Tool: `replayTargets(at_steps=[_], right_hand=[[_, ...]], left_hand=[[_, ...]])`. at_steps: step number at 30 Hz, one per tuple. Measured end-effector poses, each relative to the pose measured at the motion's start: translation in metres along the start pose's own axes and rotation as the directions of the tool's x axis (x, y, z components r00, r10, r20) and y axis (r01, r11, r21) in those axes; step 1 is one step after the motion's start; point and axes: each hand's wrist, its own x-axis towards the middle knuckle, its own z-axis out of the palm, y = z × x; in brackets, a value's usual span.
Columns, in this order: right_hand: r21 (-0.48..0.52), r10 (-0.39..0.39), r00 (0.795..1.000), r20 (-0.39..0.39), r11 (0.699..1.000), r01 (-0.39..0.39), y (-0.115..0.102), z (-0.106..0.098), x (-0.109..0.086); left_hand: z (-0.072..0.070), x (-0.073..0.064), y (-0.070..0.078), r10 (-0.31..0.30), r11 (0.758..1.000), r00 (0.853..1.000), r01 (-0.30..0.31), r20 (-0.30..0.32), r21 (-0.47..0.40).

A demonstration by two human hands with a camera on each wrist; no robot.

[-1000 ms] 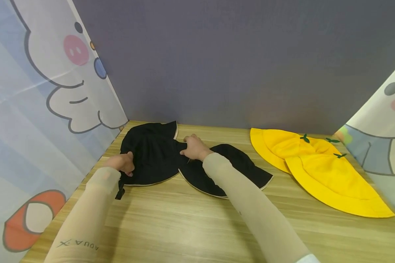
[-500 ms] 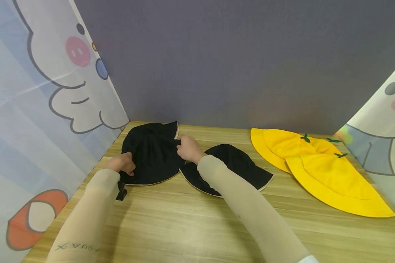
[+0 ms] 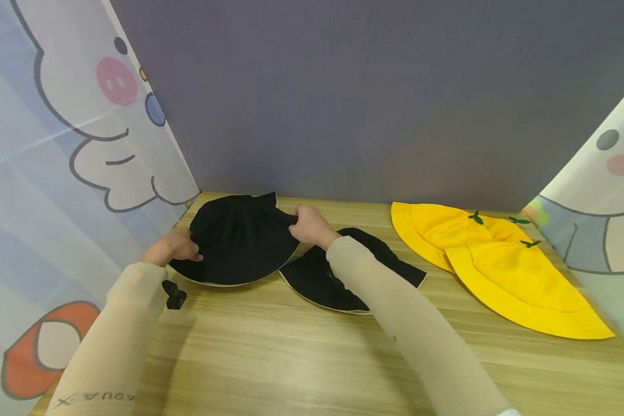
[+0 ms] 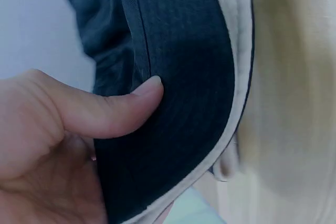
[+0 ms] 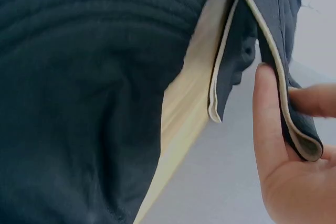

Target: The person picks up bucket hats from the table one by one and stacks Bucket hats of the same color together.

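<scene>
A black bucket hat (image 3: 239, 240) with a pale-edged brim is stretched between both hands, its near brim raised a little from the table. My left hand (image 3: 174, 247) pinches the left end of the brim; in the left wrist view the thumb of that hand (image 4: 79, 114) presses on the black cloth. At the brim's right end, my right hand (image 3: 312, 224) grips the edge, and the right wrist view has the folded brim between thumb and fingers of the hand (image 5: 302, 187). A second black hat (image 3: 327, 283) lies flat under the right forearm, partly hidden by it.
Yellow hats (image 3: 520, 277) with green sprout tips overlap at the right of the wooden table (image 3: 270, 352). A small black strap (image 3: 174, 294) shows below the left hand. A grey panel (image 3: 353, 104) stands behind, with cartoon-printed curtains (image 3: 36, 202) at the sides.
The left black hat's brim has lifted and spread wider. My left hand has moved left and slightly up, and my right hand slightly right and up with its end of the brim.
</scene>
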Motion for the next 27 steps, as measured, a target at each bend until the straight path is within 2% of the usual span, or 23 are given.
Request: replayTargets(at_steps=[2,7,14,20,27], right_hand=[[0.036,0.006,1.000,0.008,0.999,-0.006,0.005,-0.006,-0.002],[0.096,0.001,1.000,0.022,0.995,-0.003,0.020,-0.024,-0.012],[0.160,0.017,0.998,0.053,0.987,-0.025,0.037,-0.048,-0.031],[0.237,0.079,0.996,0.046,0.967,-0.088,0.057,-0.063,-0.046],[0.296,0.114,0.991,0.064,0.947,-0.128,0.082,-0.074,-0.067]], left_hand=[[-0.005,-0.003,0.004,0.012,1.000,1.000,-0.012,-0.020,-0.029],[-0.011,-0.008,0.021,0.038,0.999,0.998,-0.039,-0.047,-0.027],[-0.013,-0.009,0.044,0.048,0.996,0.998,-0.050,-0.028,-0.074],[-0.012,-0.007,0.058,0.123,0.967,0.992,-0.116,0.016,-0.225],[-0.005,-0.008,0.079,0.173,0.944,0.985,-0.161,0.014,-0.289]])
